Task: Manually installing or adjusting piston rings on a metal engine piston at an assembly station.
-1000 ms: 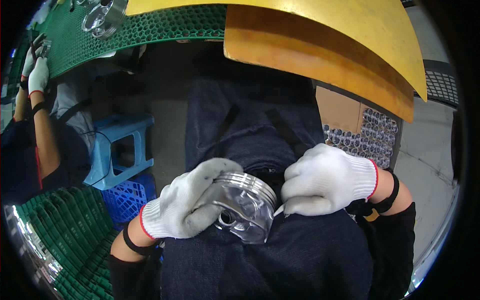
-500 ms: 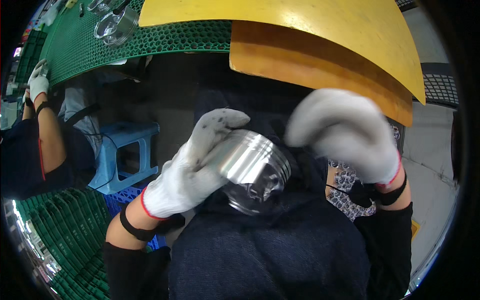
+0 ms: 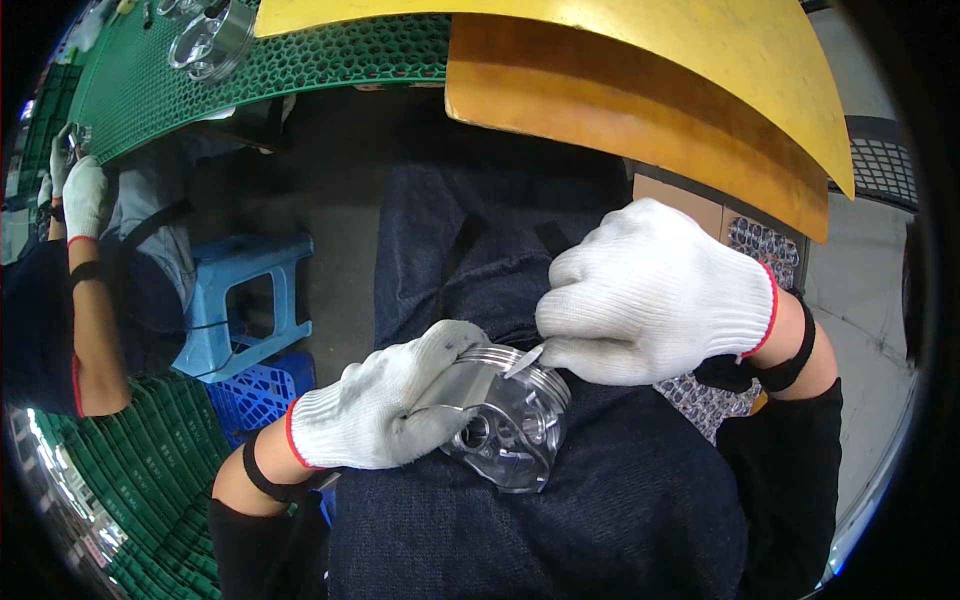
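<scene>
White-gloved left hand (image 3: 378, 405) is wrapped round silver cylindrical metal piston (image 3: 512, 420); thin pale blade (image 3: 524, 361) is pinched by white-gloved right hand (image 3: 650, 292).

1. Piston (image 3: 508, 412): shiny silver metal, grooved around its upper end, tilted over the lap (image 3: 620, 490), round hole showing.
2. Blade (image 3: 524, 361): small, pale, slanting down leftward, tip at the piston's grooves.

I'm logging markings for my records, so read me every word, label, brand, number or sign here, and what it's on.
I can't read any text with confidence.
Stacked green crates, lower left: rows of small pale marks, too small to read.
Metal piston in the left hand: no marking I can make out.
Thin pale tool in the right hand: none visible.
</scene>
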A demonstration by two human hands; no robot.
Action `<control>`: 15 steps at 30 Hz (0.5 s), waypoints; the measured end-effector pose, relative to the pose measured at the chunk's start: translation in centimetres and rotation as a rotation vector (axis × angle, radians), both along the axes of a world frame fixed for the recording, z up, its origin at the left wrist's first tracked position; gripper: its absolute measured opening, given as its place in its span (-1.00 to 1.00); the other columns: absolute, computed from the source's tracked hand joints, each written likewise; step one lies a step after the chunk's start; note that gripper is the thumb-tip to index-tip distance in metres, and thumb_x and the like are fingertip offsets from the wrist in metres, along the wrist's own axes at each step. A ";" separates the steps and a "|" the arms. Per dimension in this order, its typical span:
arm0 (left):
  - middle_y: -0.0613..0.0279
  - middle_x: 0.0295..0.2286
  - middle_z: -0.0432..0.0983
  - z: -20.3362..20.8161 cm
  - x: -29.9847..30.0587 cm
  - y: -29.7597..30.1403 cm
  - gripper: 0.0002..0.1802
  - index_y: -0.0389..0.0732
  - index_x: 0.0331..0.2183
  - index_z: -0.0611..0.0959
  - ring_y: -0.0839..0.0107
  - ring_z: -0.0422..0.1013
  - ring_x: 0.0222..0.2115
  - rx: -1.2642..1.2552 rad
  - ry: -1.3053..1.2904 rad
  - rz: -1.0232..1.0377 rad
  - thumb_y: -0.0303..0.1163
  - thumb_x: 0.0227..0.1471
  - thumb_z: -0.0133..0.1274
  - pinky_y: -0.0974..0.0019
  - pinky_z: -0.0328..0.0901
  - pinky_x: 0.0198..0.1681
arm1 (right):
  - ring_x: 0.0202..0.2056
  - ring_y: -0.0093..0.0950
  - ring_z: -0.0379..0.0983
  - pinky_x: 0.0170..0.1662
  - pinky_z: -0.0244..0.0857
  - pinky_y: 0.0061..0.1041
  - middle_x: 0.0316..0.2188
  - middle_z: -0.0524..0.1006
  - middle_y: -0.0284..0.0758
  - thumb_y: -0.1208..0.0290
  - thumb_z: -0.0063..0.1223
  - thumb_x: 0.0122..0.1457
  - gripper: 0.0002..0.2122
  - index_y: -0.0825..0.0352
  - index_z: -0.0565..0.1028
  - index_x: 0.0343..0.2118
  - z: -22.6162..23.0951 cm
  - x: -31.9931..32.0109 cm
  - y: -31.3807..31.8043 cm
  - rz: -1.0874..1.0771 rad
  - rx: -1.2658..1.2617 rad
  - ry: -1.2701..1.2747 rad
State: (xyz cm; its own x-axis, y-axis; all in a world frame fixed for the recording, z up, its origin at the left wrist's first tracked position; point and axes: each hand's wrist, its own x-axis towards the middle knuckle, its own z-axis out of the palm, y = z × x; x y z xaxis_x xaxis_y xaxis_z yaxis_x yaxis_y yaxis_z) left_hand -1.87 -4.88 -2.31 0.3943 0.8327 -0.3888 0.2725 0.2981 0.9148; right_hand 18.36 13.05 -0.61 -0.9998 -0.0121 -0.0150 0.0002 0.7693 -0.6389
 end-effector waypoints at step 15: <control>-0.08 -0.15 0.48 -1.2 -0.1 -2.4 -0.34 -0.40 0.05 0.30 0.16 0.50 -0.16 -0.013 -0.073 0.151 -0.27 0.00 0.14 0.21 0.40 -0.09 | -0.59 -0.41 0.50 -0.57 0.36 -0.44 -0.68 0.41 -0.38 0.17 0.09 0.11 -0.77 0.18 0.45 -0.58 -0.4 4.0 -3.1 0.078 -0.154 -0.100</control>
